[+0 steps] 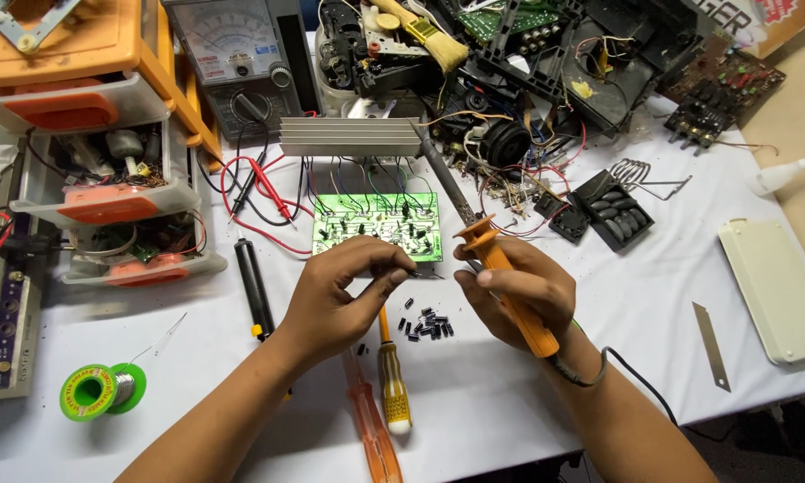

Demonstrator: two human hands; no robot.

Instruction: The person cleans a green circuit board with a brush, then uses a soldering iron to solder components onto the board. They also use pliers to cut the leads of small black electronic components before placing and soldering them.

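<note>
My right hand (510,291) grips an orange-handled soldering iron (501,268) whose metal shaft points up and away toward a finned heat sink (349,136). My left hand (344,291) pinches a tiny dark component with thin leads between thumb and forefinger, its fingertips almost meeting those of the right hand. Both hands hover just in front of a green circuit board (377,225). Below them lies a small heap of black components (425,324) on the white table cover.
Two screwdrivers (392,380) lie below my left hand, and a black pen-like tool (255,286) lies to its left. A solder spool (103,391), drawer unit (107,179), analog multimeter (237,54), electronic scrap, cutter blade (711,344) and cream box (778,291) surround the hands.
</note>
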